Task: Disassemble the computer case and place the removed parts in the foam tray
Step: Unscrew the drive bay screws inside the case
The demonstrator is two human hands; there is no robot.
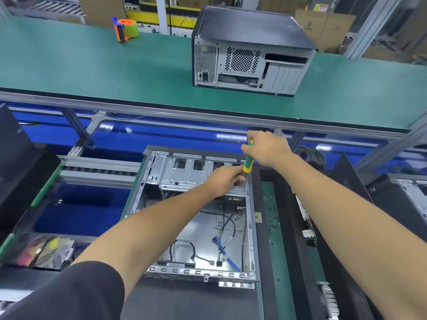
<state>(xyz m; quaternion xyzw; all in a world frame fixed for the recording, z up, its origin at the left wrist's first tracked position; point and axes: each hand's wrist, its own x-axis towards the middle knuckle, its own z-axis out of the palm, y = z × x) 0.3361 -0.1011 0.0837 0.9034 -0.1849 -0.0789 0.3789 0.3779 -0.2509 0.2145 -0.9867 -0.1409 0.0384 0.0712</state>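
An open computer case (138,199) lies flat in front of me, its side panel off, with loose cables (227,248) on its metal floor. At its far end sits a silver drive cage (184,174). My right hand (268,147) grips the top of a green and yellow screwdriver (249,161) held upright over the cage's right corner. My left hand (227,180) rests on that corner with its fingers curled around the screwdriver's lower end; the tip is hidden. A black foam tray (291,239) runs along the right of the case, holding circuit boards (308,227).
A closed second computer case (249,54) stands on the green bench (92,65) behind. An orange and green tape dispenser (126,28) sits at the bench's far left. A coil of black cable (310,155) lies beyond the tray. Bagged parts (44,252) lie at lower left.
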